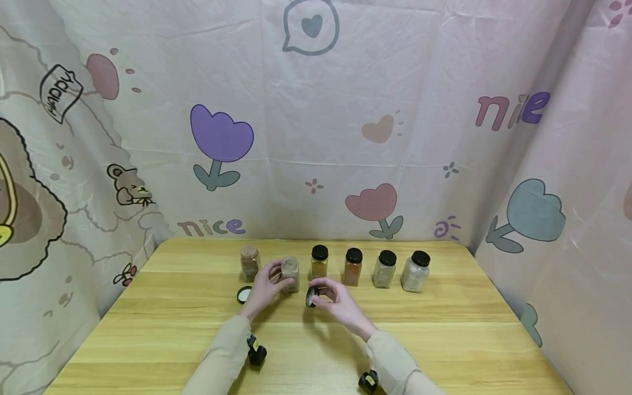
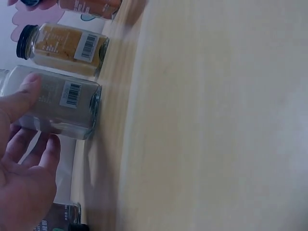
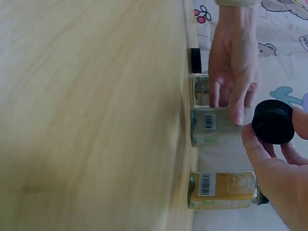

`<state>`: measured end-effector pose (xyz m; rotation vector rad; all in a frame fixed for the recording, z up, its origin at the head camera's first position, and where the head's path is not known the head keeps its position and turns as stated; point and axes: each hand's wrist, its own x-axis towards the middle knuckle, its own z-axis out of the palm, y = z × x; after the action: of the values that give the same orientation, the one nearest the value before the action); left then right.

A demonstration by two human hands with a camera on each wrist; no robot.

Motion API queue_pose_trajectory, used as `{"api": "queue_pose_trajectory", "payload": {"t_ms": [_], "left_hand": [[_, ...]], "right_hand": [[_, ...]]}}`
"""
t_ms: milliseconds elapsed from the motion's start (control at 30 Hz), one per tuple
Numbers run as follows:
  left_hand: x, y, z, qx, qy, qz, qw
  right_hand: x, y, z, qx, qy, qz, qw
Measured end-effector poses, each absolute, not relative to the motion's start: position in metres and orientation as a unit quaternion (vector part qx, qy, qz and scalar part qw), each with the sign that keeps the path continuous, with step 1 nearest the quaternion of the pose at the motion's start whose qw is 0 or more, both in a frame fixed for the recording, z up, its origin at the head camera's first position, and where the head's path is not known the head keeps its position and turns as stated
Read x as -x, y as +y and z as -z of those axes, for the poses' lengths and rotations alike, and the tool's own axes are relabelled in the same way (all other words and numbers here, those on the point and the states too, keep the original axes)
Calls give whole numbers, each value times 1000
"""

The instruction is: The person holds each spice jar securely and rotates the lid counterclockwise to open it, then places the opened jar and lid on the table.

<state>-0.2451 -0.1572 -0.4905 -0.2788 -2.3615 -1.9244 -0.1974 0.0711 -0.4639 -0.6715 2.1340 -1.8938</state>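
Jar (image 1: 290,273) second from left in the row, uncapped | your left hand (image 1: 263,288) wraps its body | right hand (image 1: 336,303) pinches the lid (image 1: 310,297) just right of jar | glass likely slick, breakable; hold mid-body.

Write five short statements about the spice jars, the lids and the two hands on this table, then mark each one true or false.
1. The left hand holds a lidless jar in its grip. True.
2. The right hand holds a white spoon. False: it holds a black lid.
3. Four jars to the right of the held one keep their black lids on. True: the yellow-filled jar, the orange-filled jar and two pale-filled jars.
4. The leftmost jar wears a black lid. False: it is uncapped.
5. A loose lid lies on the table by the left hand. True.
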Motion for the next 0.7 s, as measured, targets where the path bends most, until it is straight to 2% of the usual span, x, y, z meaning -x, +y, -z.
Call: {"api": "queue_pose_trajectory", "payload": {"t_ms": [700], "left_hand": [[259, -157, 488, 77, -802, 584, 99]], "right_hand": [[218, 48, 476, 214, 737, 624, 149]]}}
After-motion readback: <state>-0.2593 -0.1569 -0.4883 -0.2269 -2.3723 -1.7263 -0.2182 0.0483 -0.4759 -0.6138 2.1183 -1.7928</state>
